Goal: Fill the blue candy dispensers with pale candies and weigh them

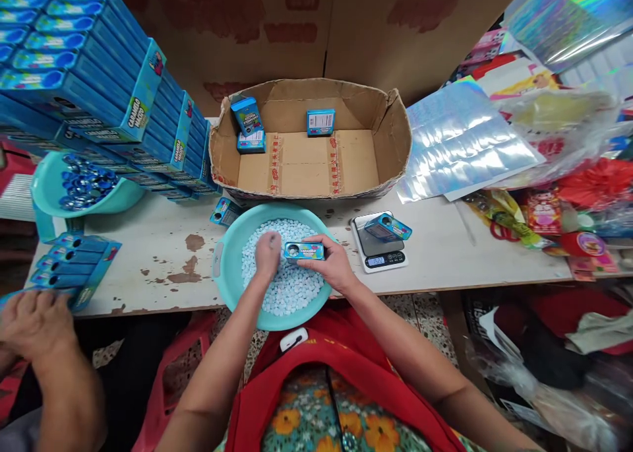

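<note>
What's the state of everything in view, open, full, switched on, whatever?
Left hand, curled, contents hidden
Right hand, closed around a blue box
Turquoise basin, partly filled with pale pellets
Cardboard carton, open, three blue boxes inside
Scale, display lit, one box on it
Left bowl, holding shiny blue pieces

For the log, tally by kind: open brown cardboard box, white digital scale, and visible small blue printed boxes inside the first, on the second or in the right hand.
Brown cardboard box: 1
White digital scale: 1
Small blue boxes: 5
Total: 7
</note>
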